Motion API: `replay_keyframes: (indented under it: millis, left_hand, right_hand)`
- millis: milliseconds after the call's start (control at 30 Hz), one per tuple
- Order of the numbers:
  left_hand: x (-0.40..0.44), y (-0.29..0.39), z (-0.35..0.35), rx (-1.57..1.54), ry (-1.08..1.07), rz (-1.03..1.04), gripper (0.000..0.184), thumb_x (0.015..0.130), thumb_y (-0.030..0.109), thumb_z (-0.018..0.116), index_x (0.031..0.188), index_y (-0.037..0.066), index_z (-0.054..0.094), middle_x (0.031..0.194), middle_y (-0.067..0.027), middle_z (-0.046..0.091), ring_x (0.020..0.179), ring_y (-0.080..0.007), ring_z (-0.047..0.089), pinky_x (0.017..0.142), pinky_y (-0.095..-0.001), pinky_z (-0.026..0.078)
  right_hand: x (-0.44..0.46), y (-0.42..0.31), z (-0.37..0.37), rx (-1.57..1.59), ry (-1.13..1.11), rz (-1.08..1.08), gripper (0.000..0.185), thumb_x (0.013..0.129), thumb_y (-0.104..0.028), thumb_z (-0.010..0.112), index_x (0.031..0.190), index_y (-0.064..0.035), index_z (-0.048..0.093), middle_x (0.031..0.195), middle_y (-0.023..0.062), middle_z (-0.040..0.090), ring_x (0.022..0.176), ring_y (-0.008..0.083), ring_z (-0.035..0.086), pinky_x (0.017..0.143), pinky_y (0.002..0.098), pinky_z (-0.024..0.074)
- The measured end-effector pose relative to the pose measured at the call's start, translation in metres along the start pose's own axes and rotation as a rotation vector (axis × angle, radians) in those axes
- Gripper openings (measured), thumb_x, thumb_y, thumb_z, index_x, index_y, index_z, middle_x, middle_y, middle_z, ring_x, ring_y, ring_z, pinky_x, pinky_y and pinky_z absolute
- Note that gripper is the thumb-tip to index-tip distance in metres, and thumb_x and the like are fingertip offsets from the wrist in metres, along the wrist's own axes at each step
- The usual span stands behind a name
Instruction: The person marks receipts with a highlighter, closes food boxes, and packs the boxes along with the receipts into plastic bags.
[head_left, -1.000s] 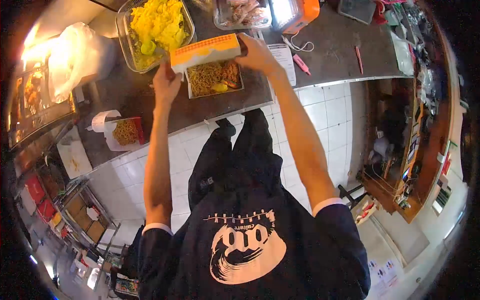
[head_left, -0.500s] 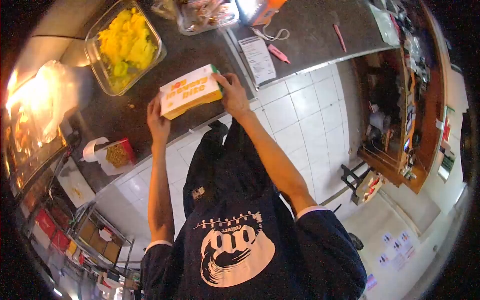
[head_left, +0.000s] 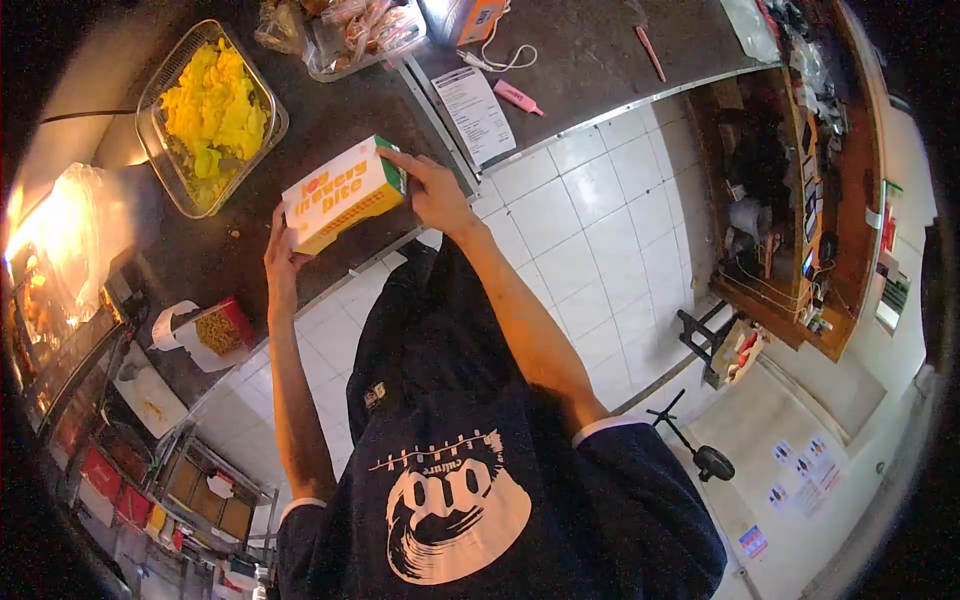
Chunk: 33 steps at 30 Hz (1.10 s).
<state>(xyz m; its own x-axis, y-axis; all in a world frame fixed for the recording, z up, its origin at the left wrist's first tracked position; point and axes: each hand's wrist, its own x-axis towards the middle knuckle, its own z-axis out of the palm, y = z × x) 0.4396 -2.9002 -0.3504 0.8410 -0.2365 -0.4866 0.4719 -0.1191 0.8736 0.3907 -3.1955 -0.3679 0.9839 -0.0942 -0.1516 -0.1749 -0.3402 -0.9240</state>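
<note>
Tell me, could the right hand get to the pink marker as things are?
Probably yes. The pink marker lies uncovered on the counter beside the receipt, and nothing seems to block the way. But the right hand is on the box, so it would likely have to let go first.

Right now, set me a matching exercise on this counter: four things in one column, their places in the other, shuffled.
Column one
1. Printed box
2. Yellow food
3. Pink marker
4. Noodles

Column two
A. Beside the paper slip
B. In an open pack with a red side
C. Between the left hand and the right hand
D. In a clear tray

Pairs: 1-C, 2-D, 3-A, 4-B
</note>
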Motion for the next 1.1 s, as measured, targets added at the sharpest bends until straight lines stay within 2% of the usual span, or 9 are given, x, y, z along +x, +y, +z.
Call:
replay_keyframes:
  millis: [100,167,400,567,800,900,967,1067,1100]
  left_hand:
    - [-0.002,0.004,0.005,-0.075,0.046,-0.098,0.063,0.100,0.030,0.053,0.156,0.014,0.030,0.141,-0.0096,0.053,0.120,-0.0230,0.059,0.090,-0.0399,0.057]
    - [0.002,-0.006,-0.004,-0.226,0.070,-0.204,0.068,0.096,0.026,0.060,0.156,0.017,0.030,0.140,-0.0100,0.053,0.120,-0.0243,0.059,0.090,-0.0421,0.057]
    - [0.003,-0.033,-0.001,-0.441,0.148,-0.289,0.061,0.090,0.021,0.065,0.146,0.013,0.041,0.134,-0.0092,0.056,0.121,-0.0260,0.059,0.096,-0.0486,0.053]
    - [0.003,-0.053,0.007,-0.543,0.238,-0.215,0.060,0.090,0.016,0.067,0.145,0.014,0.040,0.130,-0.0098,0.058,0.119,-0.0249,0.060,0.095,-0.0475,0.054]
    - [-0.003,-0.052,0.021,-0.519,0.248,-0.134,0.055,0.094,0.014,0.063,0.144,0.012,0.041,0.129,-0.0106,0.059,0.117,-0.0243,0.061,0.096,-0.0463,0.054]
    - [0.000,-0.067,0.024,-0.379,0.326,-0.085,0.049,0.097,0.016,0.063,0.143,0.010,0.047,0.129,-0.0113,0.059,0.115,-0.0226,0.061,0.095,-0.0412,0.054]
    - [0.007,-0.085,0.017,0.235,0.421,0.169,0.044,0.099,0.018,0.062,0.140,0.006,0.053,0.129,-0.0111,0.059,0.113,-0.0216,0.061,0.091,-0.0342,0.054]
    - [0.003,-0.074,0.024,0.542,0.424,0.226,0.043,0.099,0.019,0.063,0.138,0.001,0.055,0.128,-0.0117,0.060,0.114,-0.0204,0.059,0.095,-0.0327,0.050]
    - [0.006,-0.078,0.026,0.360,0.408,0.105,0.040,0.099,0.017,0.060,0.135,-0.001,0.056,0.124,-0.0118,0.061,0.114,-0.0193,0.058,0.099,-0.0336,0.045]
  right_hand:
    - [0.008,0.027,0.014,0.169,0.094,-0.180,0.063,0.083,0.008,0.053,0.143,-0.0096,0.052,0.101,0.0090,0.064,0.092,0.0232,0.061,0.080,0.0318,0.0478]
    - [0.005,-0.009,0.005,0.762,0.079,0.351,0.052,0.086,-0.010,0.069,0.135,0.0007,0.056,0.102,0.0052,0.066,0.091,0.0154,0.060,0.075,0.0267,0.0479]
    - [-0.001,-0.001,0.018,0.700,0.244,0.582,0.066,0.071,-0.033,0.087,0.123,-0.0016,0.061,0.095,0.0048,0.066,0.079,0.0114,0.061,0.063,0.0264,0.0486]
    - [0.004,-0.003,0.013,-0.056,0.173,0.502,0.064,0.070,-0.043,0.084,0.112,0.0018,0.068,0.091,0.0082,0.070,0.081,0.0147,0.065,0.065,0.0284,0.0492]
    - [0.008,0.018,-0.002,0.312,-0.115,0.587,0.071,0.075,-0.054,0.076,0.115,0.0040,0.068,0.096,0.0170,0.073,0.094,0.0235,0.069,0.081,0.0341,0.0519]
    - [0.004,0.009,0.000,0.058,-0.054,0.440,0.064,0.078,-0.050,0.076,0.115,0.0022,0.069,0.097,0.0192,0.072,0.093,0.0289,0.070,0.083,0.0374,0.0525]
    - [-0.003,-0.010,0.003,-0.443,0.175,0.183,0.055,0.082,-0.041,0.074,0.116,0.0016,0.069,0.099,0.0210,0.071,0.094,0.0352,0.068,0.084,0.0420,0.0526]
    - [-0.004,0.007,0.024,-0.206,0.179,0.195,0.048,0.086,-0.033,0.070,0.118,0.0023,0.066,0.107,0.0247,0.066,0.100,0.0418,0.062,0.087,0.0474,0.0506]
    - [-0.005,0.006,0.032,-0.206,0.182,0.192,0.048,0.086,-0.033,0.070,0.118,0.0023,0.066,0.107,0.0247,0.066,0.100,0.0418,0.062,0.087,0.0474,0.0506]
